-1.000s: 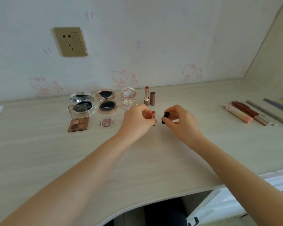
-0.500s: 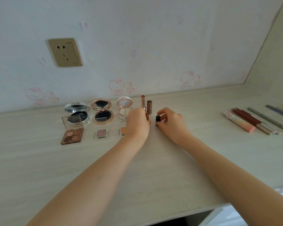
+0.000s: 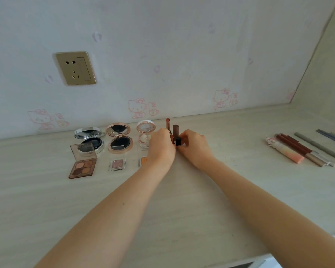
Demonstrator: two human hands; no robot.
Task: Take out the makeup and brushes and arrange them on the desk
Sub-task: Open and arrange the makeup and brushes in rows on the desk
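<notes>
Just above the centre of the frame, the left hand (image 3: 161,145) pinches a small uncapped lipstick (image 3: 172,138) upright on the counter (image 3: 182,200), its fingers curled closely round the tube. Beside it the right hand (image 3: 193,146) pinches the black cap (image 3: 178,141) that seems to belong to it, fingers and thumb closed on the cap's sides. Both stand directly in front of a taller uncapped lipstick (image 3: 167,125) and its brown cap (image 3: 176,130), at the right end of a row of open compacts (image 3: 118,139) and small eyeshadow pans (image 3: 117,164).

The lipstick looks light and stiff, a slim hard tube with a smooth, likely slippery shell. Its narrow base will probably make it tip easily, all the more with neighbours this close, so a low hold near the base should steady it best while it is set down. The exposed colour tip is soft and would smear or dent if touched, so the grip belongs on the casing only. The cap is lighter still and hollow; a pinch across its side walls suits it, and it should stand stably on its flat end.

At the right edge of the frame, lip-gloss tubes (image 3: 290,150) and thin pencils (image 3: 317,147) lie flat, well apart from the hands.
</notes>
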